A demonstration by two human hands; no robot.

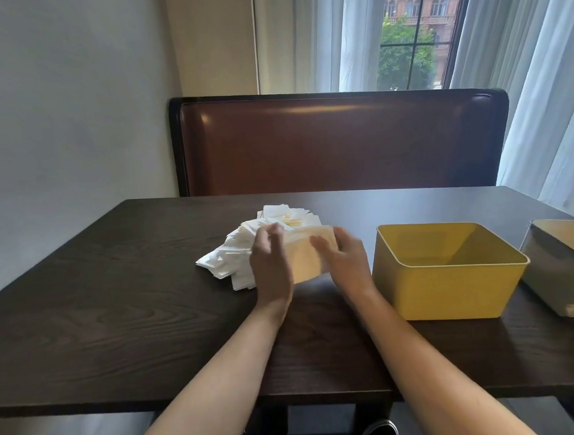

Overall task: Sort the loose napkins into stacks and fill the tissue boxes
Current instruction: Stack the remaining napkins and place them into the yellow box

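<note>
Both hands hold a squared stack of pale cream paper napkins [307,258] upright w/ its lower edge on the dark wood desk [115,316]: left hand [269,266] flat vs. its left side, right hand [345,259] curled round its right side. Loose white napkin pile [237,252] lies just behind-left, touching stack. Open yellow rectangular tissue box [448,273] sits near, to the right; grey lidded box [571,270] beside it.
</note>
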